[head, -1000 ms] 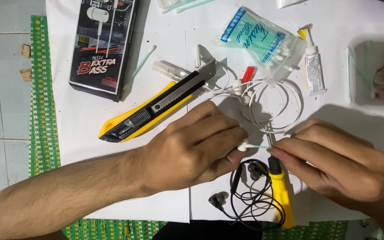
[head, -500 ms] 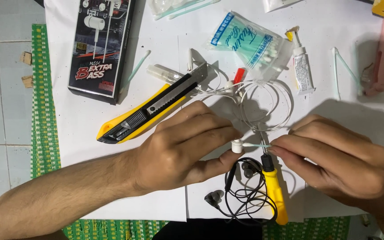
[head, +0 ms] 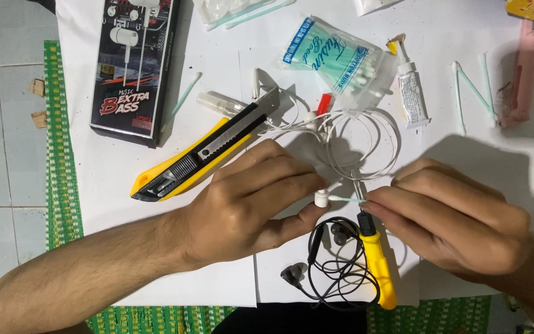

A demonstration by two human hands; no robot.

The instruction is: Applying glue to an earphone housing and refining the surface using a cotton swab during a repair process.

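Nearest the camera, a coiled pair of black wired earphones [head: 335, 272] lies on white paper beside a yellow-handled screwdriver [head: 378, 266]. Just above them, the left hand [head: 248, 204] pinches a small white earbud [head: 321, 199] between thumb and fingertips, while the right hand [head: 458, 222] grips a thin pale-green cotton swab [head: 347, 199] whose tip touches the earbud. The earbud's looped white cable [head: 366, 142] lies beyond. Farther off rest a yellow-and-black utility knife [head: 205, 151], a clear bag of green swabs [head: 341, 59], a small white glue tube [head: 412, 93] and a black earphone box [head: 132, 62].
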